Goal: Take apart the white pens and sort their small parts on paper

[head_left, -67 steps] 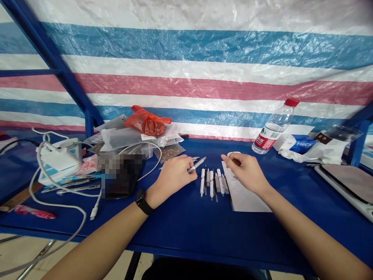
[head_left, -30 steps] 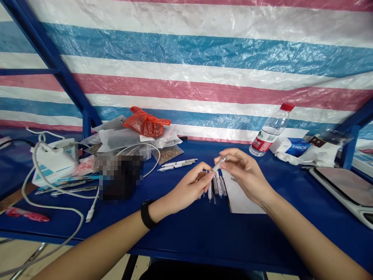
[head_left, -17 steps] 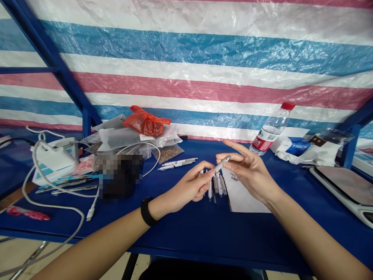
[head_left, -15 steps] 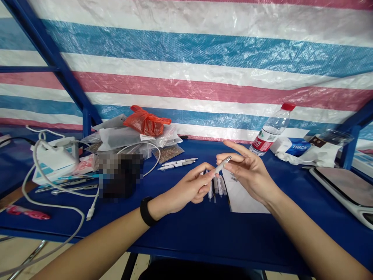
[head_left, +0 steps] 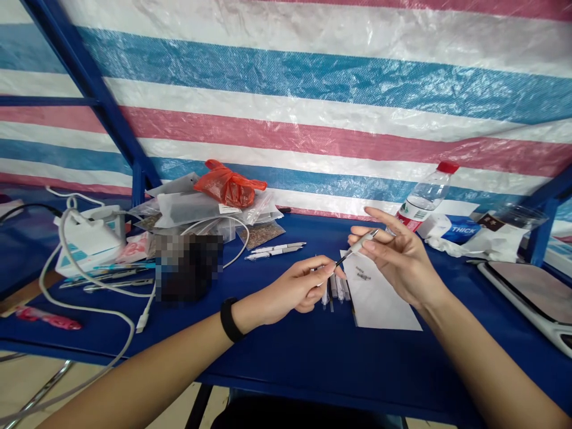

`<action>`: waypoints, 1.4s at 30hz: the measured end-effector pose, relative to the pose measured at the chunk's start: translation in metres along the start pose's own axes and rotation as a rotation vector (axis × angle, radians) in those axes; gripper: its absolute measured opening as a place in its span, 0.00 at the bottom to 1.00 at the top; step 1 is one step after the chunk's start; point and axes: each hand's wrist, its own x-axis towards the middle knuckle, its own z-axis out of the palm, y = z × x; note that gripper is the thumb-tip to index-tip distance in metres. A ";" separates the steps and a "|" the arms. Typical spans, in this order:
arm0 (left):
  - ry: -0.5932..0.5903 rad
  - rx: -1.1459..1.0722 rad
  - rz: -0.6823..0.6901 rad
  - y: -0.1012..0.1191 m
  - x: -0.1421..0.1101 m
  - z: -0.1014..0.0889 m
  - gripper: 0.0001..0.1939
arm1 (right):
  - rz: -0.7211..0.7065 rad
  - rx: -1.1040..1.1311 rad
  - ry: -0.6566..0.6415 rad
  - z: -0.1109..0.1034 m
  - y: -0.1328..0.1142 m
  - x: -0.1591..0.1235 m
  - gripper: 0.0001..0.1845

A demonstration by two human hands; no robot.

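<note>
My right hand (head_left: 397, 259) pinches a white pen barrel (head_left: 361, 243) with a silver tip, its other fingers partly spread. From the barrel's lower end a thin dark pen refill (head_left: 341, 259) runs down to my left hand (head_left: 300, 283). The left thumb and fingers are closed on the refill, and whether they cover another pen part I cannot tell. Below the hands, several pen parts (head_left: 340, 289) lie partly hidden beside a white sheet of paper (head_left: 388, 307). A few small metallic springs (head_left: 363, 274) rest on the paper.
Two white pens (head_left: 276, 250) lie behind my left hand. Plastic bags and a red bag (head_left: 230, 185) are piled at the back, with a white cable (head_left: 89, 313) and more pens at left. A bottle (head_left: 424, 196), tissue pack (head_left: 458, 228) and scale (head_left: 527, 292) stand at right.
My right hand has moved up and right with the silver-tipped barrel, away from my left hand. The dark refill now shows between them. The view has shifted slightly.
</note>
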 end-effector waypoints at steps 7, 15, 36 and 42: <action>0.019 0.021 0.015 -0.001 0.001 -0.002 0.16 | -0.135 -0.061 0.184 -0.020 -0.007 0.011 0.18; 0.070 0.057 0.008 -0.003 0.004 -0.002 0.17 | -0.010 -0.247 -0.018 0.003 0.004 0.004 0.18; 0.234 0.176 -0.063 -0.005 0.008 -0.010 0.16 | 0.304 -0.915 -0.318 -0.067 0.006 0.021 0.12; 0.248 0.174 -0.055 -0.004 0.008 -0.009 0.15 | 0.168 -0.804 0.047 -0.070 -0.001 0.021 0.18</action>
